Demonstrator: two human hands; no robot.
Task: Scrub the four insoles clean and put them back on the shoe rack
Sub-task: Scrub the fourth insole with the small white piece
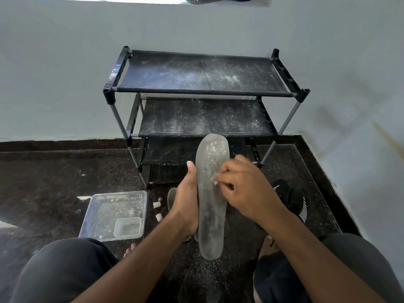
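Note:
A long grey insole [211, 215], dusted with white powder near its toe, stands upright in front of me. My left hand [185, 200] grips its left edge, thumb up along the side. My right hand [242, 189] is curled over the insole's face and pinches a small pale thing against it; what it is I cannot tell. Another grey insole [171, 199] lies on the floor behind my left hand, partly hidden. The black shoe rack [201, 92] stands against the wall, its shelves bare and speckled with white powder.
A clear plastic tray [105, 215] holding a small tub [127, 228] sits on the dark floor at left, with two small white pieces [157, 211] beside it. A black shoe with white stripes [295, 200] lies at right. My knees frame the bottom.

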